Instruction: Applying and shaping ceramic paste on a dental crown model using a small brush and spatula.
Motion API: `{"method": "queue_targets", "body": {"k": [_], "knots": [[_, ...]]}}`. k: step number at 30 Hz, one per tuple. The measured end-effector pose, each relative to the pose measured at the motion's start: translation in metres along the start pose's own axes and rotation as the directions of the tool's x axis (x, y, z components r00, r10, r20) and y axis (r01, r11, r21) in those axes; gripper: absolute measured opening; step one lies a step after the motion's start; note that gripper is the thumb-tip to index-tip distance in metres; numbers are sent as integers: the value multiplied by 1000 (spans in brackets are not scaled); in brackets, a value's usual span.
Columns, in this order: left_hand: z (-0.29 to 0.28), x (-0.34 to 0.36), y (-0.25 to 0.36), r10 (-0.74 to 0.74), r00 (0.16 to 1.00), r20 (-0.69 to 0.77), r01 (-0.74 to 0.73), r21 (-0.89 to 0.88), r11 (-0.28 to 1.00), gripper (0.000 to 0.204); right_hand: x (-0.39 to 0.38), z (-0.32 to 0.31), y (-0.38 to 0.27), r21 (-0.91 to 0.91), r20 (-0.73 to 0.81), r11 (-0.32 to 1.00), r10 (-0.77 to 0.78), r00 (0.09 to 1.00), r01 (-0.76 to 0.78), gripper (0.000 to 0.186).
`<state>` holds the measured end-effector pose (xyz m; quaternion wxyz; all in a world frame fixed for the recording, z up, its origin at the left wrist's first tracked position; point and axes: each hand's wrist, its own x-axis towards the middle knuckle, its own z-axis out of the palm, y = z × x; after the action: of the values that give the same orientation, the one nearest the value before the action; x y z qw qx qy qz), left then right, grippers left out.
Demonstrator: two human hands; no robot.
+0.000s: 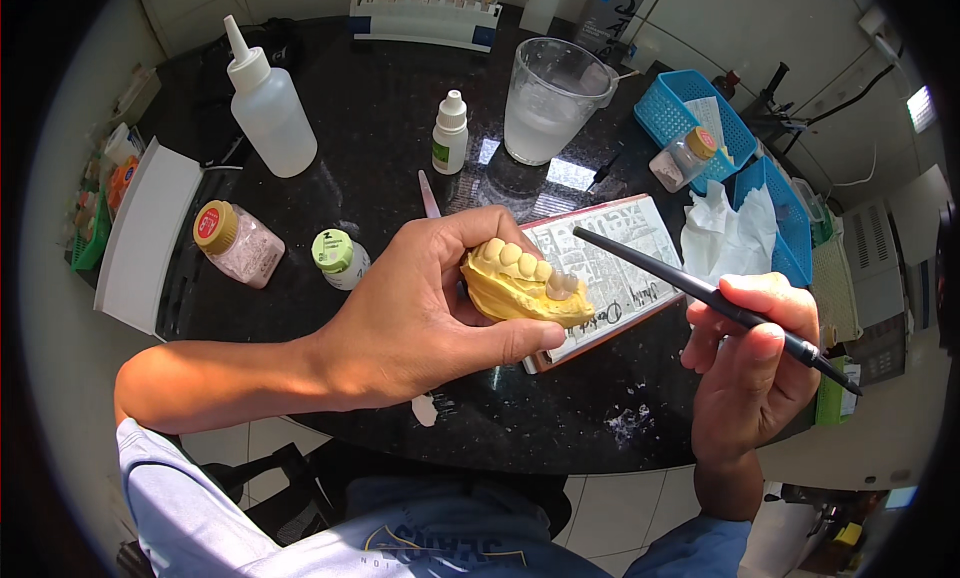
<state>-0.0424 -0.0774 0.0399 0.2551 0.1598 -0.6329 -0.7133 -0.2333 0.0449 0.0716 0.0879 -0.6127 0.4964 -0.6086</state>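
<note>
Yellow dental cast (500, 296), with a row of pale teeth (510, 262) along its upper edge and a greyer, translucent one towards the right end, sits in the left hand (415, 306), above the surface (570, 418). Its left end is tucked between thumb and index finger: the thumb lies along the lower edge, the index finger bends behind the top, and the right end juts out past both. How the other left fingers press is hidden.

The right hand (752, 363) pinches a slim black pen-like tool (665, 271) between thumb and fingers. Its tip is apart from the cast, up and to the right of the teeth; the tip's kind is too small to tell.

Judging by this pose, the step is detail work on the teeth, caught between touches. Another touch would call for a steady left grip and the tip brought to the greyer tooth.

Behind them lie a newsprint-covered pad (645, 240) and, farther back, a clear jug (548, 103) of cloudy liquid.
</note>
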Motion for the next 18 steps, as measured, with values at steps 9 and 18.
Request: {"method": "queue_targets", "body": {"k": [9,18], "knots": [[0,0,6,-103,995,13,103,-59,993,31,2,-2,0,3,27,1000,22,999,-22,37],[-1,1,3,-105,994,8,105,-50,993,31,1,0,2,-33,4,999,-9,1000,9,38]]}}
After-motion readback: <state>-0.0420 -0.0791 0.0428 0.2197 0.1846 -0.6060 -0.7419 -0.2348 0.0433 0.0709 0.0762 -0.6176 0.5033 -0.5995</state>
